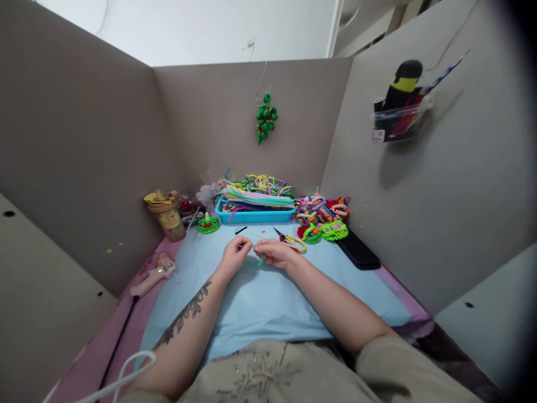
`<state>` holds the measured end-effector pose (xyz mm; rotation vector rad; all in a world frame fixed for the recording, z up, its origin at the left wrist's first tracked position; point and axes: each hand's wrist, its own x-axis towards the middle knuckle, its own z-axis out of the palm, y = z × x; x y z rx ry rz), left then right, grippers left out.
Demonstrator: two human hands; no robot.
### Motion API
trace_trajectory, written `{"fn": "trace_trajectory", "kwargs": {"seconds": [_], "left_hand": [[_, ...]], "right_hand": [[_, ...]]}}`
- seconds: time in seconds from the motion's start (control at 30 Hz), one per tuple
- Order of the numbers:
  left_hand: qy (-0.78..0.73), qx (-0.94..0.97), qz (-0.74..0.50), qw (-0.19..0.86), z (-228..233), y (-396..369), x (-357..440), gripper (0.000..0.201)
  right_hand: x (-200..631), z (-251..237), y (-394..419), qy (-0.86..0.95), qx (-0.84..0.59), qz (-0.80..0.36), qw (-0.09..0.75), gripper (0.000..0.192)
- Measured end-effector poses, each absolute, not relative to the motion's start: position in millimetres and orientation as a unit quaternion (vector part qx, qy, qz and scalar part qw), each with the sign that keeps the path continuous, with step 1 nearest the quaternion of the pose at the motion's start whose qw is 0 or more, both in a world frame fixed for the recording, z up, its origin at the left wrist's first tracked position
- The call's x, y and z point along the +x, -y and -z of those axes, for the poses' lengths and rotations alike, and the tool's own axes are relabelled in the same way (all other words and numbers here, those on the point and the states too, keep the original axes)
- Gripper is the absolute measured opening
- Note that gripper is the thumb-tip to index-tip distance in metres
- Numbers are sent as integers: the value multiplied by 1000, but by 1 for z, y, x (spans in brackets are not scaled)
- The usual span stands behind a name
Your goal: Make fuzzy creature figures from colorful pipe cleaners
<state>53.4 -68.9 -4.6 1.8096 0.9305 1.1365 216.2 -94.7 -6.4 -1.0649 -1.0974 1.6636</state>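
Note:
A teal pipe cleaner [254,263] curves in a loop between my hands, above the blue table cover. My left hand [236,253] pinches it on one side, fingers closed. From the other side my right hand [274,253] grips it with thumb and fingers together. The two hands are close, fingertips nearly meeting. Just behind my right hand lie scissors [297,244] with yellow and red handles, blades pointing away to the left. A short black piece [240,230] and a tiny red bit [263,231] rest on the cover beyond my hands.
A blue basket [255,216] heaped with pipe cleaners stands at the back. Fuzzy green figures [208,224] sit left, colourful ones [333,230] right, beside a black case [358,252]. A cup [166,217] and a pink glue gun [154,277] are left. Grey partitions [251,84] enclose the table.

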Motion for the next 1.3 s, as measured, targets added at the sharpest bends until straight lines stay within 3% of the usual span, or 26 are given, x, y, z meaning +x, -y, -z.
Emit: {"fn": "trace_trajectory", "kwargs": {"seconds": [0.2,0.37,0.5,0.83,1.07,1.2,1.3], "left_hand": [[-427,636,-456,453,12,66,56,17],[-448,586,-432,518,17,66,59,22],[-440,574,-417,551,15,68,59,25],[-392,670,-437,455,17,61,54,23],[-373,739,-464,314,13,60,49,17],[-329,783,-470,238,8,65,48,14],[-306,799,-467,224,5,68,49,13]], "right_hand": [[211,10,94,611,-509,-337,504,11],[205,12,102,752,-500,14,430,11],[204,13,104,777,-489,127,376,14],[212,16,99,758,-474,-50,445,7],[214,7,94,631,-459,-374,502,25],[216,4,95,528,-427,-563,471,29],[216,4,98,489,-398,-638,443,28]]}}
